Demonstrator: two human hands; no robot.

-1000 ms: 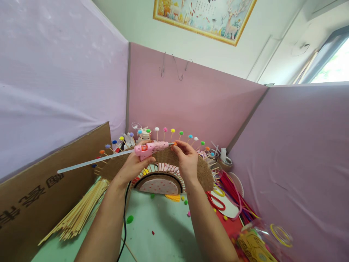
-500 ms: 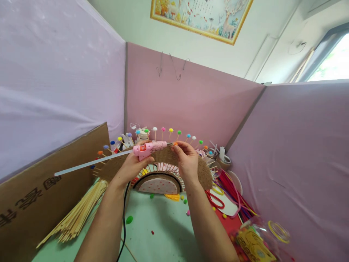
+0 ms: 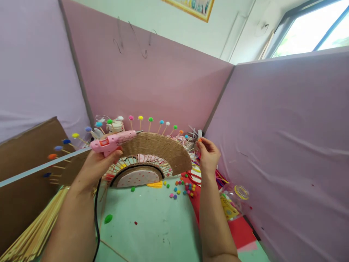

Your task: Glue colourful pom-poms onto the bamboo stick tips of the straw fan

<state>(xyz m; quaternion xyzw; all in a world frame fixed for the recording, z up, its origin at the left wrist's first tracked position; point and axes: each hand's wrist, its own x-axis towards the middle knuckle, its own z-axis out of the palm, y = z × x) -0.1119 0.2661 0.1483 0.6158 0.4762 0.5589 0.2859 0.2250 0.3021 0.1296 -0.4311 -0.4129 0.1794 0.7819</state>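
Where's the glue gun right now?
In the head view, left of centre: the left hand holds the pink glue gun, nozzle at the woven fan's top edge.

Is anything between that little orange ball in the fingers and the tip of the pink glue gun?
Nothing visible: between the small orange pompom and the pink glue gun there is only the woven fan's rim.

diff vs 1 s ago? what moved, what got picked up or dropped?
Right hand left the fan's top edge and pulled out to the right, an orange pompom pinched in its fingertips. Camera swung right. Left hand keeps its grip on the pink glue gun, nozzle at the fan's top.
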